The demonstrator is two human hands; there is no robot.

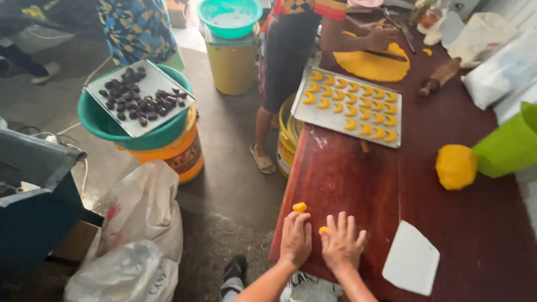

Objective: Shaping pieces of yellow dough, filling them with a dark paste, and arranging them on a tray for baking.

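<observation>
Both hands flat on dark red counter (352, 179), rolling yellow dough.

Left hand (295, 238): fingers curled down, grasp not discernible; dough piece (300, 207) just beyond fingertips. Right hand (342, 243): fingers spread, pressing dough bit (323, 230) at thumb side. White scraper (411, 258) beside; dough ball (455, 166), crescent tray (350, 106) farther.

table (399, 199): dark red wood, glossy, smooth
dough pieces (300, 207): soft yellow dough, matt, at 12 o'clock of left hand (295, 238); another under right hand (342, 243)
dough ball (455, 167): matt yellow, slightly rough
scraper (411, 258): white plastic, smooth, matt
tray (318, 114): bare metal, dull sheen
rolling pin (439, 77): brown wood
bins (513, 146): green plastic, smooth
floor bags (139, 218): thin crinkled plastic, glossy
floor (231, 167): rough grey concrete
</observation>
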